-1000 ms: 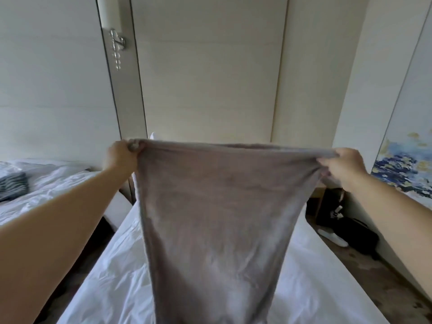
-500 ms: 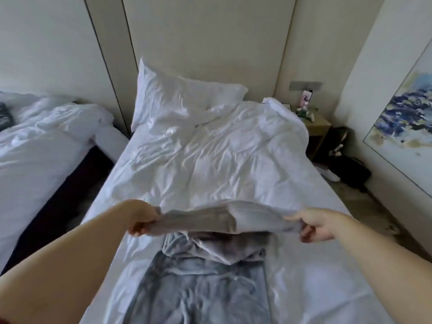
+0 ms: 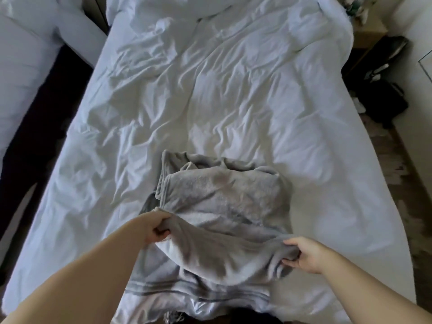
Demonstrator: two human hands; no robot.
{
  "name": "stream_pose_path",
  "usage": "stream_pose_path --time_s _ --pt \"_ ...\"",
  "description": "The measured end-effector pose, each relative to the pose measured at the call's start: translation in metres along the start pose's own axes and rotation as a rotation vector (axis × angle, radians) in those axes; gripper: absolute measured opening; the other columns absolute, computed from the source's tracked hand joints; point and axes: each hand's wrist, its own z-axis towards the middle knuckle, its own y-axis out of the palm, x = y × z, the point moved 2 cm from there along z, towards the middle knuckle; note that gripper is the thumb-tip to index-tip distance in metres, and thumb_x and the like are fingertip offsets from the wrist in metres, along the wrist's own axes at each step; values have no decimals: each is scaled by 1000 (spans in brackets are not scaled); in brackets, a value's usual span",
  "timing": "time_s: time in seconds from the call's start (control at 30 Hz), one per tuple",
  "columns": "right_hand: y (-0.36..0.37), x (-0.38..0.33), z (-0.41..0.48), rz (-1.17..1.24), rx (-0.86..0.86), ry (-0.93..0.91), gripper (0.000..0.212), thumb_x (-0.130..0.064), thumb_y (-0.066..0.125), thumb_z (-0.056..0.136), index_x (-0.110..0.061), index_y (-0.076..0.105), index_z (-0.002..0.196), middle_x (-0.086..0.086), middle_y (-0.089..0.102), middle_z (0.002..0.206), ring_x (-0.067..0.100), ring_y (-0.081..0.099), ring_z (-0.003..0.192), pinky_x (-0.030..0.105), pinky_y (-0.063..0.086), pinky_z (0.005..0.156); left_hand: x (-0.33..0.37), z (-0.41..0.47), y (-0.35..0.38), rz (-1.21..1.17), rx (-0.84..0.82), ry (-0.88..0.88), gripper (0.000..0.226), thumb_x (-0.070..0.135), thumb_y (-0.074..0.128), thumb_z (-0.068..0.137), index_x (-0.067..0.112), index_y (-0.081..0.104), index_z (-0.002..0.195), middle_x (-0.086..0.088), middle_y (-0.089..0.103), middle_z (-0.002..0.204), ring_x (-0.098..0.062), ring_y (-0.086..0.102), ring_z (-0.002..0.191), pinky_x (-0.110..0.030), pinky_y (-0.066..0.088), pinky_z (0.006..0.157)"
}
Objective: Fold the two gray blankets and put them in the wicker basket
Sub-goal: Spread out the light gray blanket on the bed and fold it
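While both hands grip opposite ends of one fold, the gray blanket (image 3: 222, 202) lies bunched on the near half of the bed (image 3: 233, 94), on top of the rumpled white duvet.

Left hand (image 3: 159, 226): fingers curled under, clenched around the blanket's left edge. That edge is lifted slightly off the bedding.

Right hand (image 3: 301, 254): thumb on top, fingers tucked beneath, pinching the blanket's right edge. The cloth between the two hands sags in a shallow curve.

Blanket, far part: folded over itself in a loose, uneven heap, hem visible along its left side, resting on the duvet.

Below the held fold: a flatter gray layer with darker stripes (image 3: 187, 292) spreads toward the foot of the bed. Cannot tell whether it is the second blanket or part of the same one.

Surroundings: a white pillow (image 3: 175, 3) at the head of the bed; a second bed (image 3: 23, 54) to the left across a dark gap; a wooden nightstand (image 3: 369, 31) at upper right; a black bag (image 3: 383, 99) on the floor (image 3: 397, 183) to the right of the bed.
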Motion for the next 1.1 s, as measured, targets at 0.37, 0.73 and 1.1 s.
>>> stream_pose_path --time_s 0.37,0.73,1.1 --pt "58 -529 -97 211 201 -1249 24 -21 66 89 -14 57 111 6 60 106 19 64 84 30 54 75 498 -93 75 -213 172 1142 42 35 59 92 5 53 121 -10 62 94 -20 64 71 -31 54 73" --pt "71 -514 85 -302 409 -852 36 -34 66 88 -8 58 112 8 50 75 23 47 66 27 35 60 471 106 85 344 305 621 44 50 70 80 10 54 76 -8 45 65 -24 46 60 -29 38 61" --pt "93 -428 156 -337 -32 -238 19 -19 63 91 0 67 89 15 72 69 23 69 52 32 58 57 395 171 78 415 6 269 50 28 77 78 0 62 116 -18 68 110 -31 64 101 -43 50 95"
